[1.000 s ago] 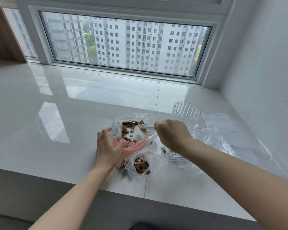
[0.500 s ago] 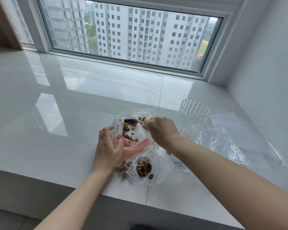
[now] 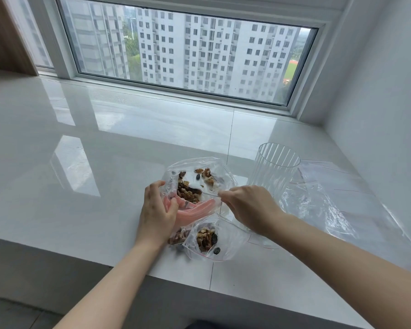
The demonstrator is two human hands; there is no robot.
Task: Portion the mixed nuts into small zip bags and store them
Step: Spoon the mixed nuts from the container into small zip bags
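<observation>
A large clear zip bag [image 3: 201,179] with a pink zip strip lies open on the white counter [image 3: 105,143], with mixed nuts [image 3: 188,192] inside. My left hand [image 3: 158,210] grips its mouth at the pink strip. My right hand [image 3: 249,206] pinches the handle of a clear plastic spoon [image 3: 209,194] whose bowl sits among the nuts in the bag. In front lie two small zip bags with nuts: one [image 3: 210,238] in plain sight, the other [image 3: 177,237] partly under my left wrist.
A ribbed clear plastic cup [image 3: 274,172] stands right of the big bag. Several empty clear zip bags [image 3: 330,198] lie spread to its right, near the wall. The counter's front edge runs just below the small bags. A window spans the back.
My right hand has drawn back to the right, so the spoon now shows inside the bag. The camera has tilted and moved closer. My left hand keeps its grip.
</observation>
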